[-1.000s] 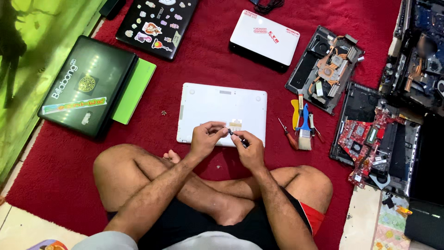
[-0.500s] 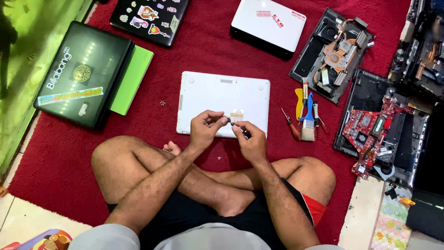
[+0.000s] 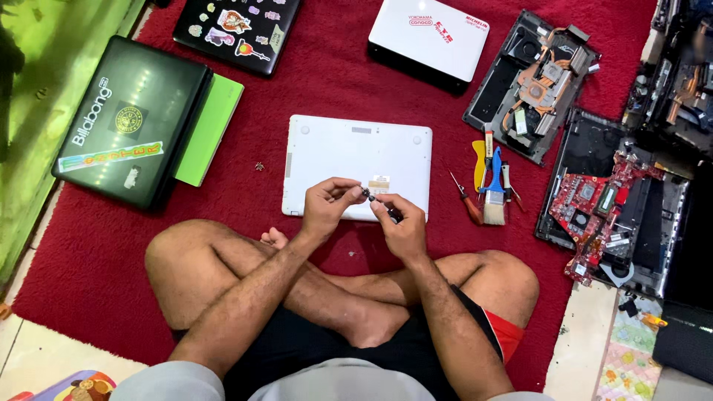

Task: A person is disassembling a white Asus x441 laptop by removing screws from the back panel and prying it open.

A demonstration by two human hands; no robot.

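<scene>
A person sits cross-legged on a red rug, both hands meeting just above the near edge of a white laptop that lies upside down. The right hand is curled shut around a small dark screwdriver; the palm hides most of the handle, and only the front part and the tip show. Its long axis runs slantwise, the tip pointing up and left toward the left hand, the handle end down and right toward the person's knee. The left hand's thumb and forefinger are pinched together at the tip; whatever they grip is too small to make out, and the other fingers are loosely bent.

Left of the laptop lie a dark green laptop and a bright green pad partly tucked beneath it; tiny screws dot the rug between them and the white laptop. Beyond the white laptop, a sticker-covered black laptop and a white box are cut off by the top edge. To its right lie a red-handled screwdriver, a brush and other tools bunched too closely to tell apart, then an opened chassis and a red circuit board. More opened machines at the far right are cropped.
</scene>
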